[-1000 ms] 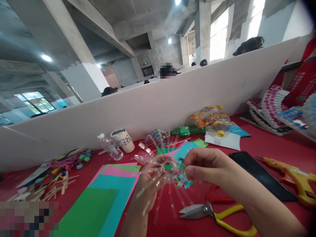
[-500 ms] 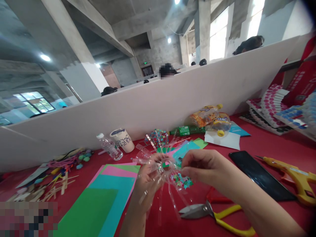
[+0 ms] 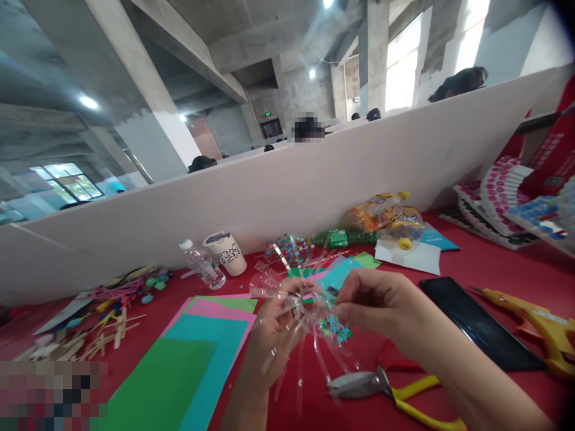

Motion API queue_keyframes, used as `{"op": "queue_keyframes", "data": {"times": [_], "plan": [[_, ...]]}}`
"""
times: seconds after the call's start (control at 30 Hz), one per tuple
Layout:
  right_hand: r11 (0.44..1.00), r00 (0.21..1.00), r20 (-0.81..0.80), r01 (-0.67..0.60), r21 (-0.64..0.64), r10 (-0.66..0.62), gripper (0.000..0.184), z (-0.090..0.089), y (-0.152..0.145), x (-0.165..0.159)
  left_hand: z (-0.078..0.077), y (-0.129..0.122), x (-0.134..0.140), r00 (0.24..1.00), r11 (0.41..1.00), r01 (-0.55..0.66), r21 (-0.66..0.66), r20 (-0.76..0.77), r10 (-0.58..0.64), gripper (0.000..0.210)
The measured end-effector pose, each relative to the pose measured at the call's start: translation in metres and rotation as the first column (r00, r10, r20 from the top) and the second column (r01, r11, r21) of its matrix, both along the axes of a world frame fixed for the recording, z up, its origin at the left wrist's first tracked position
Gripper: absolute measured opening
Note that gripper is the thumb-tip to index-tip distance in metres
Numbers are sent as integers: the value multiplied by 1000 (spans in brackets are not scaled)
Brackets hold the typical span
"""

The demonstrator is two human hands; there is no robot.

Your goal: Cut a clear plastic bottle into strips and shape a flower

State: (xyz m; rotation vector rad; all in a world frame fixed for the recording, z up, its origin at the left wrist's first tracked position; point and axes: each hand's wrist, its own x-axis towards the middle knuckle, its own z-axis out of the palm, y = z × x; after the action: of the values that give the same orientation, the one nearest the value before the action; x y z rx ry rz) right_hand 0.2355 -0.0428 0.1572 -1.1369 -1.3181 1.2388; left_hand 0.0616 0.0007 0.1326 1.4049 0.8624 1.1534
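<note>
A clear plastic bottle piece (image 3: pixel 309 301), cut into thin strips that fan out around its round neck, is held up over the table. My left hand (image 3: pixel 281 317) is closed around its left side. Beside its right edge, my right hand (image 3: pixel 371 302) pinches thumb and forefinger together; what lies between the fingertips is too small to tell. Just under the bottle piece are shiny star sequins (image 3: pixel 336 328). Scissors (image 3: pixel 381 383) with yellow and red handles lie below my right hand.
Coloured paper sheets (image 3: pixel 179 359) lie at left, with wooden sticks (image 3: pixel 117 332) and pompoms beyond. A clear bottle (image 3: pixel 203 264), paper cup (image 3: pixel 231 254) and green bottle (image 3: pixel 341 237) stand or lie near the white partition (image 3: pixel 251 197). A black phone (image 3: pixel 478 323) and yellow glue gun (image 3: pixel 534 317) are at right.
The whole view has shifted slightly. Both hands stay at the bottle piece, my right fingers still pinched at its right side.
</note>
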Motion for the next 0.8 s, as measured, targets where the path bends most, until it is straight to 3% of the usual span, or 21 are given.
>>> {"op": "queue_keyframes", "data": {"times": [0.2,0.3,0.43,0.5,0.6,0.67,0.8], "plan": [[1000,1000,22,-2,15,2,14,3,-2,0,-10,8,-3,995,994,99,-38,29,-98,38],[999,989,145,-6,45,-1,9,5,-6,2,-13,10,-6,998,996,45,-71,47,-42,38],[982,937,329,61,180,-118,10,11,-15,9,-8,5,-6,997,997,13,-72,71,-8,39],[943,907,351,122,309,-233,10,13,-23,14,-5,2,-5,998,998,17,-68,61,-13,35],[832,856,287,251,495,-429,11,17,-39,18,-3,1,-1,999,998,-8,-62,44,11,30],[792,841,234,315,523,-488,11,19,-48,18,-5,2,2,998,998,-48,-44,43,50,30],[809,897,292,110,577,-331,17,18,-44,11,-7,3,10,993,993,-116,8,41,115,26]]}}
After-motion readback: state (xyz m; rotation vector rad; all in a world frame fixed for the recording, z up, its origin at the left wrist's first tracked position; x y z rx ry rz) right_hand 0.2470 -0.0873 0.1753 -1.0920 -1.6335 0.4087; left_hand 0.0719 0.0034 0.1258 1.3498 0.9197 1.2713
